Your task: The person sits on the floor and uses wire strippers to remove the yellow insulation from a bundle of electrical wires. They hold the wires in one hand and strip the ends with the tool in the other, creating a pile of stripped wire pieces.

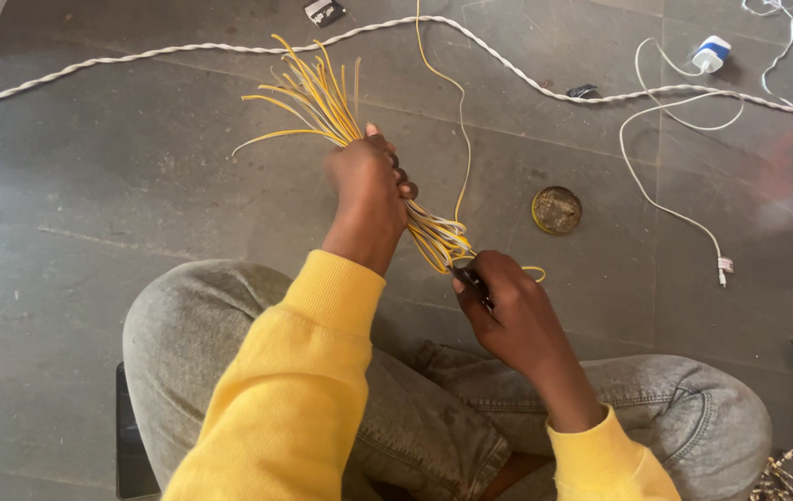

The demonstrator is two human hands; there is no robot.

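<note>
A bundle of yellow wires, fanned out at its far end, is held above the grey stone floor, with the left hand closed tightly around its middle. At the bundle's near end the right hand is curled shut on a small dark cutting tool that touches the wire ends. On the floor beyond lie a twisted white cable, a round metal lid and a thin white charger lead; grey jeans and yellow sleeves fill the foreground.
</note>
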